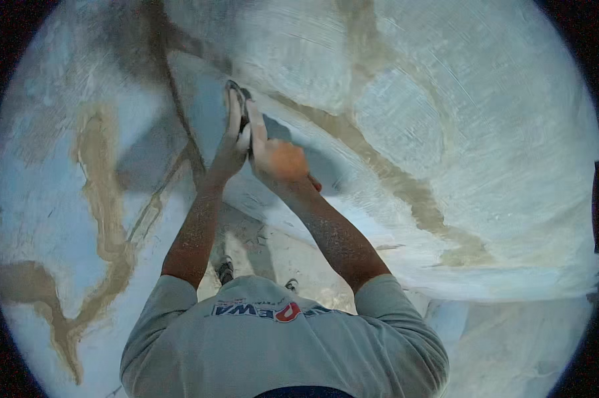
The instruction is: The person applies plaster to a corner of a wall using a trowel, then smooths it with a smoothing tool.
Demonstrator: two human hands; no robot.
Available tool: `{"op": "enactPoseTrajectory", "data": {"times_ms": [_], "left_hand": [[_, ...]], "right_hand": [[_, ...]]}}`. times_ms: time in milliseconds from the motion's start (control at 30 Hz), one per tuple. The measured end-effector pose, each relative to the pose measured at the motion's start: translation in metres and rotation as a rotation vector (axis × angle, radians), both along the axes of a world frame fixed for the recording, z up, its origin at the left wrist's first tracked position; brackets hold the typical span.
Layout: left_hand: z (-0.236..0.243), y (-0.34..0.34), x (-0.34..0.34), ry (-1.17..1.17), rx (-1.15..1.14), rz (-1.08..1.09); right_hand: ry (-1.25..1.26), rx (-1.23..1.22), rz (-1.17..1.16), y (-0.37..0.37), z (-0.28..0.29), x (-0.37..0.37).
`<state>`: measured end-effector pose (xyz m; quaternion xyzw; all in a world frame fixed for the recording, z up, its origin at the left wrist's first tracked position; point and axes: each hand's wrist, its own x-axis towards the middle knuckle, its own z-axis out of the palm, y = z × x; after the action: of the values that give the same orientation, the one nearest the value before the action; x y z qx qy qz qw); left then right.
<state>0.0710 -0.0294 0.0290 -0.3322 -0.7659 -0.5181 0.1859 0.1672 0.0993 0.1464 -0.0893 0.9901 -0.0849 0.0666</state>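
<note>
Ahead of me, both hands meet on a narrow dark tool point(244, 117) against the curved, pale blue-white wall surface point(206, 83). Its exact kind is hidden by my fingers. My left hand point(232, 144) lies along its left side, with the fingers stretched upward and pressed on it. The fingers of my right hand point(279, 159) are curled round the tool, while the index finger points up along it. A small reddish-brown end point(315, 183) sticks out below the right hand; it may be the tool's handle.
Brown filler-like bands point(379, 172) cross the surface to the right, and more brown patches point(100, 179) run down the left. A dark seam point(173, 93) runs down left of my hands. Below, my shoes point(225, 268) stand on a dusty pale floor point(313, 265).
</note>
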Motion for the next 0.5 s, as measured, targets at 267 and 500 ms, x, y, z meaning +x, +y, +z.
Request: {"op": "enactPoseTrajectory", "data": {"times_ms": [267,500], "left_hand": [[-0.022,0.096,0.073,0.027,-0.059,0.001],[-0.005,0.203,0.191,-0.181,-0.002,-0.222]], "right_hand": [[0.255,-0.046,-0.138,0.09,-0.04,0.077],[0.386,-0.104,-0.247,0.19,-0.061,0.193]]}}
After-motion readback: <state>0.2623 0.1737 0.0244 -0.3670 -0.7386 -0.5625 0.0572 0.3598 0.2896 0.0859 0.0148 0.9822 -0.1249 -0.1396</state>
